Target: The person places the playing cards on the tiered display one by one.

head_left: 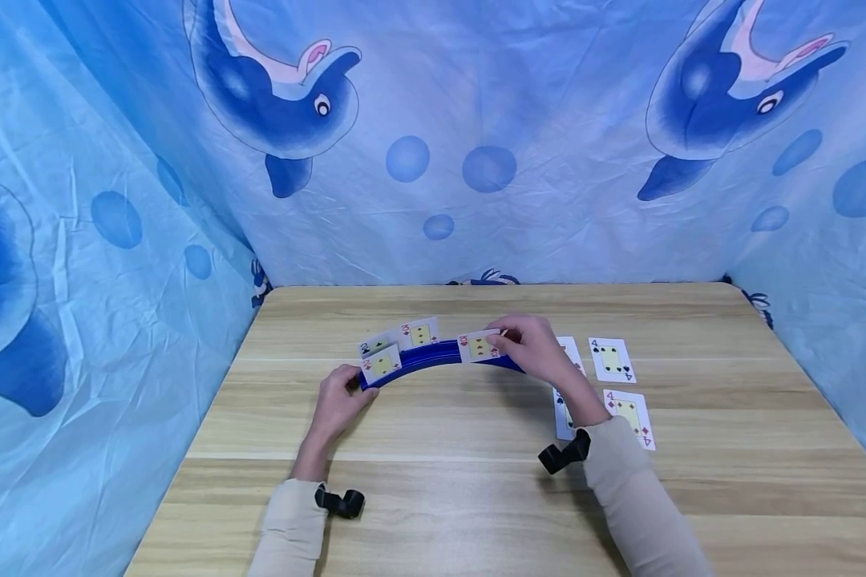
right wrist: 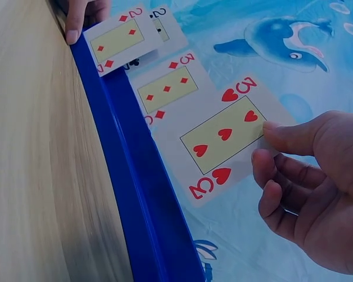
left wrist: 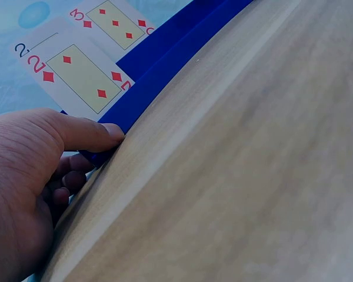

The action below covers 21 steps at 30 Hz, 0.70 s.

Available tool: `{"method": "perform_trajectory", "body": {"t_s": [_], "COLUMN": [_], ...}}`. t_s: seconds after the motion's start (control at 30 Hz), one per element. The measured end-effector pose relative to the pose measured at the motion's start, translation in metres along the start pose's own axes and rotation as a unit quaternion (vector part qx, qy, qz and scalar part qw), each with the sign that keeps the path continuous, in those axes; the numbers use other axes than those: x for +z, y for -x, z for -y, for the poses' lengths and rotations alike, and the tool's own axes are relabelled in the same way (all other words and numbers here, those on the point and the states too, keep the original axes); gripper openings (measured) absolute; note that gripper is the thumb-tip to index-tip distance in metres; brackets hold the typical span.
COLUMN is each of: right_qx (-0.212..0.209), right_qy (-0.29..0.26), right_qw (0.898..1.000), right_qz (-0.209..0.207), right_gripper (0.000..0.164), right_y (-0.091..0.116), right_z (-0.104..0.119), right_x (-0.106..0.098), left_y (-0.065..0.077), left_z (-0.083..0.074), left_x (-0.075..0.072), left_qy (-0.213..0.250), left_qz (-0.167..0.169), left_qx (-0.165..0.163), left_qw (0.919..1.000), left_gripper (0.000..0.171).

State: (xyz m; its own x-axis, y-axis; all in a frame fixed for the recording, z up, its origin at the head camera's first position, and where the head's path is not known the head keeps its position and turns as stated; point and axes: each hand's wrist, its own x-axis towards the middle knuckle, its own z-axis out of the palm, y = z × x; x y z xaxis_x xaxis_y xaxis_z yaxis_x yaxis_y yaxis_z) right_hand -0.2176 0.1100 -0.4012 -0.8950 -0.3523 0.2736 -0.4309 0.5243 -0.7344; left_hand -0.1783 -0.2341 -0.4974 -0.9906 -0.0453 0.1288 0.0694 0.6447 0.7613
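A curved blue card holder (head_left: 433, 353) lies across the wooden table. My left hand (head_left: 337, 401) grips its left end, with the thumb (left wrist: 109, 134) against the front face. In my right hand (head_left: 537, 346) a three of hearts (right wrist: 223, 138) is pinched by its edge, over the holder's middle in the head view. The two of diamonds (left wrist: 76, 79) leans in the front slot at the left end. Behind it are the two of clubs (right wrist: 169, 32), partly covered, and the three of diamonds (right wrist: 167, 88).
Face up on the table to the right lie the four of spades (head_left: 611, 360) and the four of diamonds (head_left: 629, 418). More cards beside them are partly hidden by my right forearm. A blue dolphin-print curtain (head_left: 440, 96) hangs behind the table.
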Motion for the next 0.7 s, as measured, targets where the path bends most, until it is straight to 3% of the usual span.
{"method": "perform_trajectory", "body": {"t_s": [0.7], "right_qx": [-0.010], "right_qy": [-0.048], "right_qw": [0.998], "right_qz": [0.027], "right_gripper": [0.014], "right_y": [-0.029], "right_z": [0.019], "right_x": [0.036], "left_y": [0.000], "left_z": [0.001], "left_x": [0.000], "left_qy": [0.002], "left_qz": [0.000], "left_qx": [0.006], "left_qw": [1.0000], "left_gripper": [0.035]}}
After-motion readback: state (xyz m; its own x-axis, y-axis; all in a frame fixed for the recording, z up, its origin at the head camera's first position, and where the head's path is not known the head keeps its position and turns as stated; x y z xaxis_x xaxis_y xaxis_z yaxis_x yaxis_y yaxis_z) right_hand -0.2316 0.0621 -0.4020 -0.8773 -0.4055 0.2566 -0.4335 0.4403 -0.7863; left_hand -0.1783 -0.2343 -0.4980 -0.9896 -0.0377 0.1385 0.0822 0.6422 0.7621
